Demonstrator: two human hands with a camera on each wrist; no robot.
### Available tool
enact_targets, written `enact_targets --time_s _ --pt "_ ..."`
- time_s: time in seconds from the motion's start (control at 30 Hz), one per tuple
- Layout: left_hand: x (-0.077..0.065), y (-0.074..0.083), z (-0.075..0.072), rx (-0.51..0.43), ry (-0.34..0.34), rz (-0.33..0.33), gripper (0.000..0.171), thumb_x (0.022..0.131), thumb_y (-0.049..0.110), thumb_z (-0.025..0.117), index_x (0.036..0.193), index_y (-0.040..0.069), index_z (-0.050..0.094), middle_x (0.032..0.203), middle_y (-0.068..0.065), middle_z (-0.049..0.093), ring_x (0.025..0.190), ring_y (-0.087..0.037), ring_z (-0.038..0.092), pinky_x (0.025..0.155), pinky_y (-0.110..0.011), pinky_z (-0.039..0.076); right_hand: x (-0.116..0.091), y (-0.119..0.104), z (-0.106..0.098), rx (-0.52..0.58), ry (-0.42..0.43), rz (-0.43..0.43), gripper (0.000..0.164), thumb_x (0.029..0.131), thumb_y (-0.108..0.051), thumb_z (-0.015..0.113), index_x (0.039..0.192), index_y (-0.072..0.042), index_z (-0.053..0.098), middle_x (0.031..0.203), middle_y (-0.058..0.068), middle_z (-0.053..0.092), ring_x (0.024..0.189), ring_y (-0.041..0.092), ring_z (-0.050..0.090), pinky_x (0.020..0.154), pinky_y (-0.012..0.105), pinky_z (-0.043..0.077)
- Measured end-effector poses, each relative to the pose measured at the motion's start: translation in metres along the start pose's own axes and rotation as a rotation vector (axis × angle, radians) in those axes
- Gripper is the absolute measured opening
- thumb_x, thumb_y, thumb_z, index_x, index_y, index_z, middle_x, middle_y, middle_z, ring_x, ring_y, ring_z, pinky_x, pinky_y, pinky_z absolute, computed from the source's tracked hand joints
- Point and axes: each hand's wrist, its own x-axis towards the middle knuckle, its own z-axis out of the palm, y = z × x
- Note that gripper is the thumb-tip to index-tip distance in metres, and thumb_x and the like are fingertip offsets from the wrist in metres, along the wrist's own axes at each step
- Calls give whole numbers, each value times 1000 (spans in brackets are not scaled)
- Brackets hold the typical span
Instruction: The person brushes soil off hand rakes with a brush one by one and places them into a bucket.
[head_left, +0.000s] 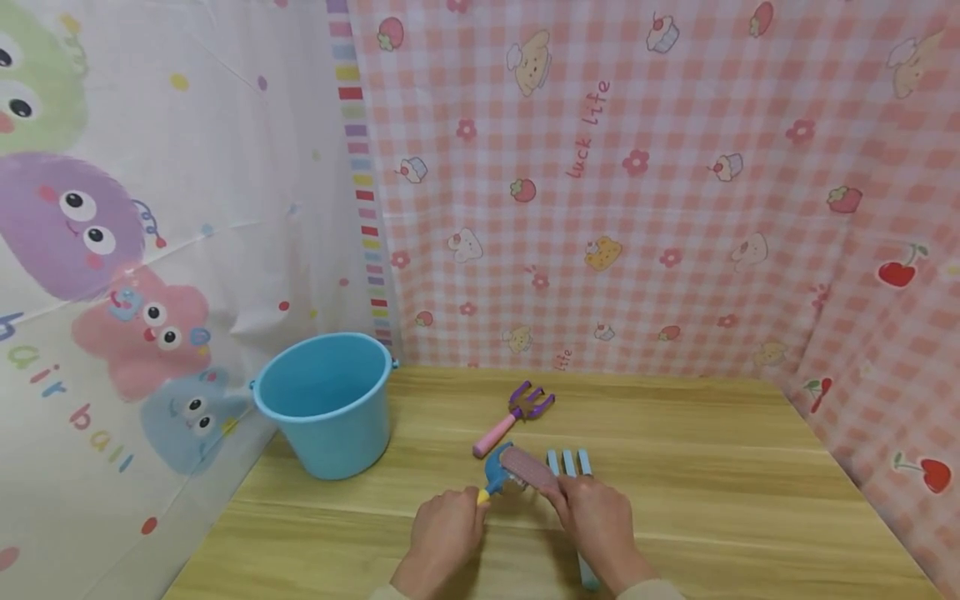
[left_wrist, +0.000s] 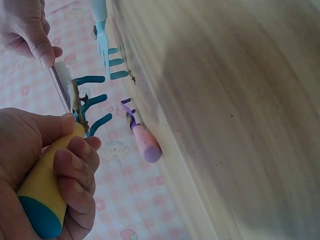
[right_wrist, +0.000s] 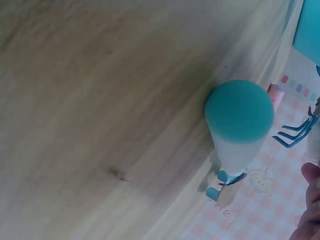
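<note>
My left hand (head_left: 446, 529) grips the yellow handle (left_wrist: 50, 172) of a small garden rake with blue tines (left_wrist: 95, 101). Brown dirt clings to the rake's head in the left wrist view. A brush (head_left: 528, 467) with a mauve back and pale bristles is in my right hand (head_left: 600, 521), its bristle side against the rake head. Beneath the right hand lies a light-blue garden fork (right_wrist: 240, 112) with a teal-ended handle, partly covered by that hand in the head view. Beyond both hands rests a purple rake with a pink handle (head_left: 497, 435).
A light-blue bucket (head_left: 341, 442) stands on the wooden table (head_left: 712, 467) at the left. Brown crumbs (left_wrist: 132, 77) dot the tabletop. Patterned cloths hang along the left, back and right; the back one is pink-checked (head_left: 637, 292).
</note>
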Motion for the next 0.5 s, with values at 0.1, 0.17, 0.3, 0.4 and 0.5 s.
enact_targets --time_s 0.1,0.17,0.3,0.4,0.5 --pt "0 0 0 4 -14 0 25 92 27 68 76 12 59 59 2 49 50 -16 50 46 -35 40 1 7 2 -28 14 -3 25 87 -37 75 76 -15 70 59 -2 60 44 13 51 37 29 36" --pt "0 0 1 8 -24 -1 25 93 28 68 76 12 59 59 2 49 51 -16 50 46 -35 40 2 11 2 -37 19 8 24 87 -36 75 77 -13 71 59 -2 60 43 13 50 37 28 36" --pt "2 1 1 11 -30 -1 25 93 29 67 76 12 58 59 2 48 51 -16 49 46 -34 40 6 10 -3 4 11 23 22 87 -35 75 85 -13 75 63 -2 63 47 11 53 39 26 37" --pt "4 2 0 21 -24 5 26 93 29 67 75 12 58 59 1 49 51 -17 50 47 -35 40 5 1 -7 36 19 -16 22 88 -36 75 88 -13 76 68 -2 66 50 11 57 40 25 39" --pt "6 2 -3 32 -18 8 26 92 28 68 75 12 58 59 1 49 51 -17 51 47 -36 41 2 -9 -9 22 35 -77 23 87 -36 75 88 -14 76 70 1 68 50 14 59 39 25 40"
